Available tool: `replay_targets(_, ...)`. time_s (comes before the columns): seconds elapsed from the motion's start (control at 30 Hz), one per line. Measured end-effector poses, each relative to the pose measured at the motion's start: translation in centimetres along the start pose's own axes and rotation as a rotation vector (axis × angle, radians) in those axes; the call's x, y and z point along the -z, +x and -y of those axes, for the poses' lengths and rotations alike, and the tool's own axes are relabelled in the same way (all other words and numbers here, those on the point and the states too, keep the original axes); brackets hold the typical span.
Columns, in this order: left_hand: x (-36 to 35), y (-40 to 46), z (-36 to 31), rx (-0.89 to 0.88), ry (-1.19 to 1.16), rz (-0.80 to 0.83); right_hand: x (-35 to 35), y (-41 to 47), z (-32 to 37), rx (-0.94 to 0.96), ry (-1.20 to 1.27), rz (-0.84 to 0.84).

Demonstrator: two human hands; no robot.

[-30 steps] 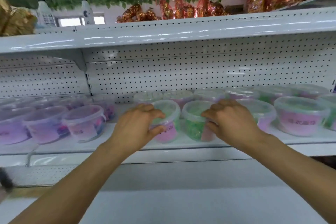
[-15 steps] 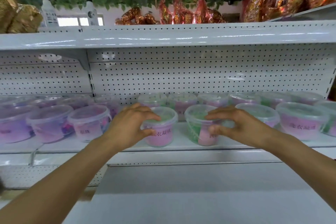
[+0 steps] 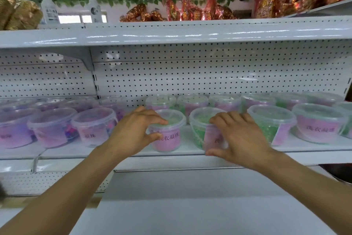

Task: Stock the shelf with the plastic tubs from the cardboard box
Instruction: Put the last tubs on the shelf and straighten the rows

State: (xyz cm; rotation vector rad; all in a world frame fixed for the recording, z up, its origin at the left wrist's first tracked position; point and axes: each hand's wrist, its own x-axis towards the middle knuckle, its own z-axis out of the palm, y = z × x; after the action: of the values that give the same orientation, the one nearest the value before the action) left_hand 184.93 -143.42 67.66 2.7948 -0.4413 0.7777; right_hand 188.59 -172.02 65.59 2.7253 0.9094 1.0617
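Gripping a pink tub (image 3: 167, 135) in the left hand (image 3: 133, 131), fingers over the lid, thumb on its label; clasping a green tub (image 3: 199, 130) in the right hand (image 3: 238, 137). Both standing side by side at the shelf (image 3: 181, 151) front, among rows of like tubs.

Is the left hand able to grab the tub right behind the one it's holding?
Probably not yet. The left hand grips the front tub, which blocks the back tub; reaching over the top looks free.
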Motion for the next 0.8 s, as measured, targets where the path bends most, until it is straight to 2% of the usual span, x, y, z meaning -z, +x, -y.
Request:
replay_targets(0.1, 0.0, 0.0, 0.1, 0.012, -0.015, 0.017, -1.3, 0.1, 1.7, -0.046, -0.174, 0.041)
replay_targets(0.2, 0.1, 0.2, 0.0, 0.016, -0.010, 0.031, -0.4, 0.5, 1.2, 0.002, -0.150, 0.055)
replay_targets(0.3, 0.1, 0.3, 0.0, 0.009, -0.022, 0.037, 2.7, 1.7, -0.8, 0.097, 0.000, 0.169)
replay_targets(0.4, 0.1, 0.3, 0.0, 0.013, -0.065, 0.034, 5.3, 4.9, -2.5, -0.009, 0.305, 0.286)
replay_targets(0.43, 0.1, 0.3, 0.0, 0.016, -0.073, 0.031, 5.6, 6.3, -2.7, -0.054, 0.323, 0.237)
replay_targets(0.53, 0.1, 0.3, 0.1, 0.028, -0.090, 0.033, 5.6, 9.6, -2.7, -0.277, 0.237, -0.141)
replay_targets(0.6, 0.2, 0.3, 0.1, 0.030, -0.092, 0.029, 5.5, 10.1, -2.5, -0.377, 0.333, -0.243)
replay_targets(0.67, 0.3, 0.2, 0.1, 0.031, -0.089, 0.026, 4.7, 9.3, -2.5, -0.275, 0.330, -0.122)
replay_targets(0.73, 0.3, 0.2, 0.3, 0.028, -0.087, 0.024, 3.8, 7.4, -2.7, -0.144, 0.425, 0.113)
replay_targets(0.8, 0.2, 0.2, 0.7, 0.026, -0.085, 0.015, 3.3, 5.5, -2.7, -0.082, 0.620, 0.378)
